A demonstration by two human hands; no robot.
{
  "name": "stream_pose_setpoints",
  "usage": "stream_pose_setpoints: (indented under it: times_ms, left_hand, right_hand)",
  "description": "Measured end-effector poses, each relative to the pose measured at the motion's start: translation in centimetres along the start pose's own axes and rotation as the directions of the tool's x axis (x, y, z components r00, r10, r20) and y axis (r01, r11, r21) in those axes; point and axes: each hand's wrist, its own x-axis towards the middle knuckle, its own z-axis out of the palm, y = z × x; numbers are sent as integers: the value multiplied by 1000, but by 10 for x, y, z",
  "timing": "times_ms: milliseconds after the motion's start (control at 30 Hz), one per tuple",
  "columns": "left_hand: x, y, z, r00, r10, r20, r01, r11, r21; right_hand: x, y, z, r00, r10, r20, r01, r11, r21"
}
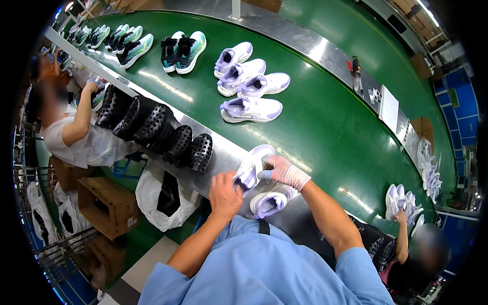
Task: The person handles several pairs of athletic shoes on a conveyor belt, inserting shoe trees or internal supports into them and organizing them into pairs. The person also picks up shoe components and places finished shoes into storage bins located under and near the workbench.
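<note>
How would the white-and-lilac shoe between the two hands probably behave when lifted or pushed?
The shoe likely flexes near the opening, which looks fabric-lined. Its long shape suggests it would tip rather than roll.

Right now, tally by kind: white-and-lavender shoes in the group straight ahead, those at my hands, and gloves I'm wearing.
White-and-lavender shoes ahead: 4
White-and-lavender shoes near you: 2
Striped glove: 1
Total: 7
</note>
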Motion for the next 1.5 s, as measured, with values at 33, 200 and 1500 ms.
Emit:
stream_pose_setpoints:
  times_ms: [33, 200, 1500]
  left_hand:
    - [-4, 4, -2, 991, -137, -10, 137, 991, -12]
    - [7, 6, -24, 293, -592, 750, 946, 293, -138]
    - [-65, -46, -81, 981, -175, 86, 183, 978, -97]
  right_hand:
    - [0, 4, 0, 1000, 3, -7, -3, 1000, 8]
    - [-12, -24, 3, 994, -107, 7, 107, 988, -110]
    - [19, -98, 89, 960, -40, 277, 122, 950, -289]
